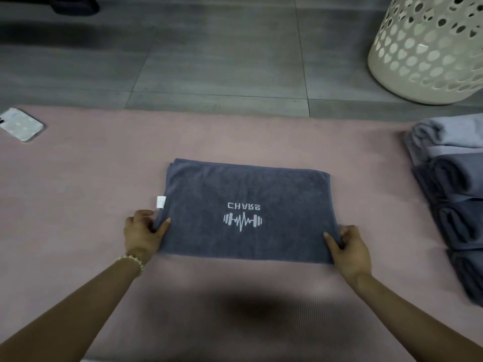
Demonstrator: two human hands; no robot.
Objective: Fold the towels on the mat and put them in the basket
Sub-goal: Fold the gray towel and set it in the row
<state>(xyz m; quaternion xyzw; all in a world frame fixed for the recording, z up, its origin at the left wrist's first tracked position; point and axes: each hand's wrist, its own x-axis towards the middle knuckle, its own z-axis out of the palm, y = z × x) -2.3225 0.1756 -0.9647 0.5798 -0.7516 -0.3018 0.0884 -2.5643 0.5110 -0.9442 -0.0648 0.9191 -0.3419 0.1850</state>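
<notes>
both hands (pixel 142 231) pinching towel (pixel 243 210) (grey), mat (pixel 78 205)

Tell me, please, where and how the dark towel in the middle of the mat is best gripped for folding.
Probably on its two short edges, close to the near corners, coming from the sides: the towel lies flat and wide on the mat, so a pinch at each end lifts the near edge evenly. The left hand and right hand pinch there.

Centre frame: slate-blue towel (pixel 209 189) with white dumbbell-and-pulse logo (pixel 242 221) and lettering, on dusty-pink mat (pixel 78 205). Upper right: cream basket (pixel 423 61), pattern of punched holes. Right edge: stacked towels (pixel 454 178), pale to dark grey-blue. Top: grey floor tiles (pixel 209 61).
</notes>
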